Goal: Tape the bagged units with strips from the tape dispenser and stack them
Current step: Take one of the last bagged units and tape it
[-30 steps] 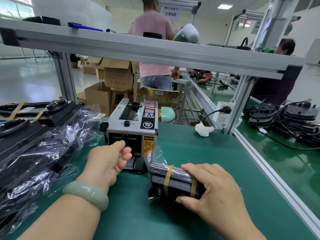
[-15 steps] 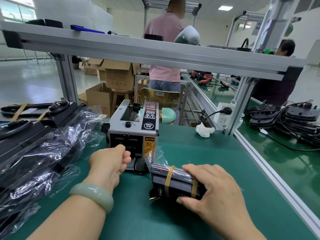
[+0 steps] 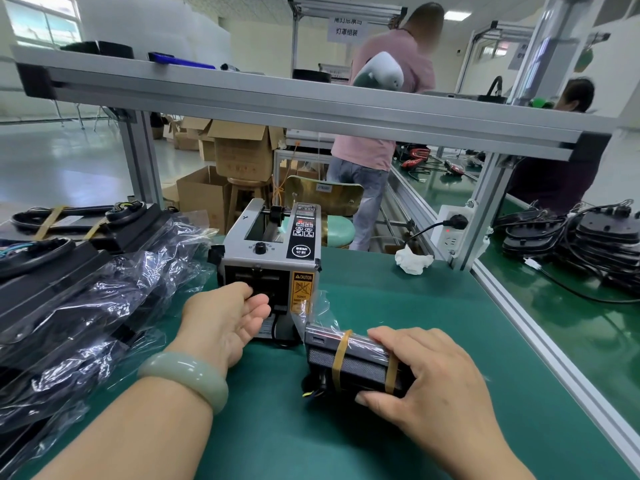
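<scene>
The grey tape dispenser (image 3: 273,258) stands mid-table on the green mat. My left hand (image 3: 225,320), with a pale green bangle on its wrist, is at the dispenser's front outlet. Its thumb and fingertips are pinched together there on a clear tape strip that is hard to make out. My right hand (image 3: 429,379) grips a bagged unit (image 3: 346,362) lying just right of the dispenser. The unit is a black block in clear plastic with two tan bands round it. Bagged black units (image 3: 79,306) lie piled at the left.
An aluminium frame rail (image 3: 277,98) crosses overhead, with posts at left and right. A crumpled white tissue (image 3: 414,259) and a plugged power strip (image 3: 450,230) sit at the back right. Black parts with cables (image 3: 588,244) fill the neighbouring bench. People stand and sit beyond.
My left hand has turned palm-up at the dispenser's outlet, with its fingers now less curled. My right hand has stayed on the bagged unit. The standing person behind has shifted right.
</scene>
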A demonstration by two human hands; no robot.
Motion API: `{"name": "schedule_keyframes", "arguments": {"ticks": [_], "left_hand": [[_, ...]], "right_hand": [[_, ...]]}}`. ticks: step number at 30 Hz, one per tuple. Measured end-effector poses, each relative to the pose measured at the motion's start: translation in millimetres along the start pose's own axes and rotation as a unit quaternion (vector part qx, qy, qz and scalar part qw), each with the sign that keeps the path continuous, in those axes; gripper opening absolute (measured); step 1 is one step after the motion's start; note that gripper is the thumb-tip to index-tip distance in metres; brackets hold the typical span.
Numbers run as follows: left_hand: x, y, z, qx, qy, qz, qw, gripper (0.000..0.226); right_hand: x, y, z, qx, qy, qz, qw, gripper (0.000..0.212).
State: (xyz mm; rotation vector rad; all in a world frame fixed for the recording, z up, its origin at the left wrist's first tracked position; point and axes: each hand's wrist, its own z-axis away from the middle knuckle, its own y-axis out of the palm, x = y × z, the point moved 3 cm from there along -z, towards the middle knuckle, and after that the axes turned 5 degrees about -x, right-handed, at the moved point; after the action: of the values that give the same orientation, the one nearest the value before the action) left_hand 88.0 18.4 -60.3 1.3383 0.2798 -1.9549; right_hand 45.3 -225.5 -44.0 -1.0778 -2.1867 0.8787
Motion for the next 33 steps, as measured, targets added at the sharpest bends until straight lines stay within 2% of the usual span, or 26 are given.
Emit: {"name": "schedule_keyframes", "arguments": {"ticks": [6,13,22,29,33], "left_hand": [[2,4,-4,-0.009,0.011,-0.014,1.0,0.013],[5,6,-13,-0.079,0.044,-0.031,0.995,0.012],[8,3,-11,-0.039,0.009,0.015,0.999,0.017],[3,12,-9,-0.059,0.015,0.001,0.998,0.012],[1,14,-8,-0.094,0.049,-0.019,0.994,0.016]], "right_hand": [[0,0,0,-0.01,-0.003,-0.002,1.0,0.069],[1,0,0,-0.01,0.0,-0.002,1.0,0.068],[1,-1,0,-0.011,0.003,0.001,1.0,0.068],[2,0,0,-0.016,0.006,0.005,1.0,0.068],[2,0,0,-0.017,0.008,0.002,1.0,0.068]]}}
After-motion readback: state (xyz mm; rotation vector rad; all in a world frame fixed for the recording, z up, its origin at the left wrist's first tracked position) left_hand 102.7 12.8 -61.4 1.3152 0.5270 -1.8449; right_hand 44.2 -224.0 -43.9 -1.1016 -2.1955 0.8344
